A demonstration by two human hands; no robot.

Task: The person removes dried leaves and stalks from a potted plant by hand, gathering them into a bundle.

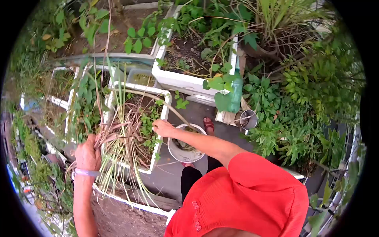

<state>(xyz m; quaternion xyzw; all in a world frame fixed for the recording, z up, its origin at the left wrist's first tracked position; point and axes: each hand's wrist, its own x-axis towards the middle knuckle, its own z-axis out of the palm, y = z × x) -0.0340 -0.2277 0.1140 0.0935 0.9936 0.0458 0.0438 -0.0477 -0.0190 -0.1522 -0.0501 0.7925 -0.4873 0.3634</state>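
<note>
My left hand (88, 155), with a pale band at the wrist, is closed around a bundle of dry brown leaves (114, 132) at the left. Long green and yellowish blades (128, 148) hang beside and below that bundle, over a white planter box (157, 152). My right hand (162, 128) is over the right side of the same box, beside small green leaves (148, 122). Its fingers are bent together, and what they hold, if anything, is too small to make out. A round white bucket (173, 153) stands under my right forearm.
More white planter boxes (189, 79) with soil and vines stand ahead. A green plastic bottle (235, 93) and a small metal pot (248, 119) are to the right, near dense leafy plants (266, 98). A sandalled foot (208, 123) rests on the grey floor.
</note>
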